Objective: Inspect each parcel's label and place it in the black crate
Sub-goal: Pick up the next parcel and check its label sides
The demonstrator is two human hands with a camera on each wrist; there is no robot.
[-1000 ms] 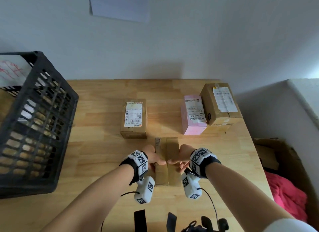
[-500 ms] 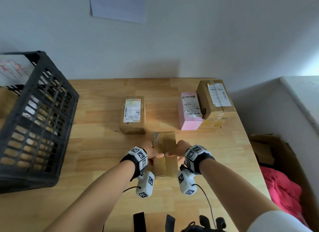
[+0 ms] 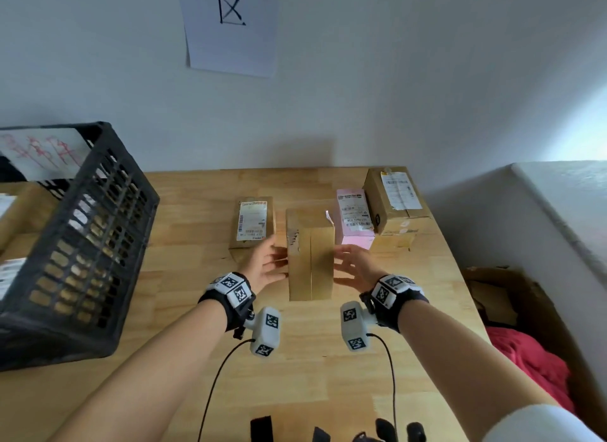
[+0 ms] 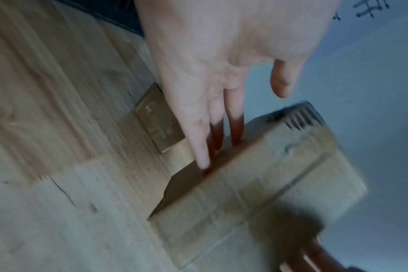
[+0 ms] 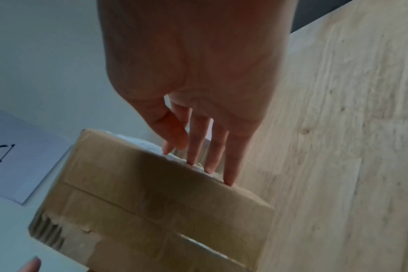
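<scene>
A plain brown parcel (image 3: 310, 257) with a tape seam down its facing side is held off the wooden table (image 3: 197, 310), squeezed between my two hands. My left hand (image 3: 266, 264) presses its left side with straight fingers (image 4: 203, 156). My right hand (image 3: 354, 265) presses the right side the same way, its fingers (image 5: 231, 165) on a white label edge. In the wrist views the parcel (image 4: 256, 184) (image 5: 151, 193) fills the lower half. The black crate (image 3: 75, 244) stands at the table's left with parcels showing through its lattice.
Three labelled parcels lie behind the held one: a brown one (image 3: 252, 224), a pink one (image 3: 354, 214) and a bigger brown one (image 3: 395, 198) by the wall. A cardboard box with red cloth (image 3: 532, 359) sits beyond the table's right edge.
The parcel has gone from lying flat on the table under curled fingers to being raised and tipped up between my flattened hands. My view has tilted upward.
</scene>
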